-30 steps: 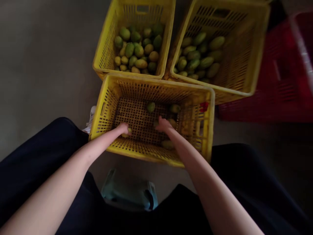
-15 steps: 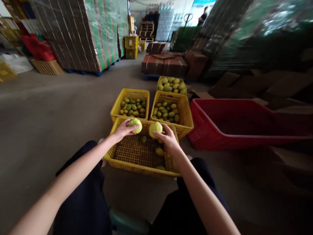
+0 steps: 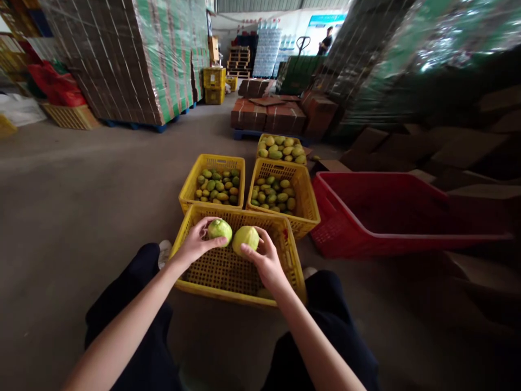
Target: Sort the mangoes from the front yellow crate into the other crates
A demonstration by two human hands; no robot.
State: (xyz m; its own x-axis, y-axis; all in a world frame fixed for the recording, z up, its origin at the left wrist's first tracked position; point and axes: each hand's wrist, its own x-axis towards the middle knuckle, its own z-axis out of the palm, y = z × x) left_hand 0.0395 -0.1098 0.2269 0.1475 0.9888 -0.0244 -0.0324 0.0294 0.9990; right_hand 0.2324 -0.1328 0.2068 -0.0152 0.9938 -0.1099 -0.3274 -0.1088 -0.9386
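A greenish mango (image 3: 220,232) is in my left hand (image 3: 194,243), its fingers wrapped round the far side and the thumb across the front. My right hand (image 3: 265,256) grips a paler yellow-green mango (image 3: 246,240). Both fruits are held side by side, with a small gap, over the front yellow crate (image 3: 240,296) between my legs. Much of that crate's slatted floor shows; another fruit (image 3: 266,293) is dimly visible near its front wall. My hands and the held mangoes hide part of the inside.
Beyond the front crate stand a left yellow crate (image 3: 185,190) and a right yellow crate (image 3: 311,209), each holding several mangoes. Another full crate (image 3: 281,149) is behind. A large red bin (image 3: 345,231) stands at the right. Wrapped pallet stacks (image 3: 171,70) and flattened cartons (image 3: 248,115) lie farther back.
Both hands have come down and nearer to me, still holding the mangoes, and the two fruits are closer together. The view has tilted slightly upward.
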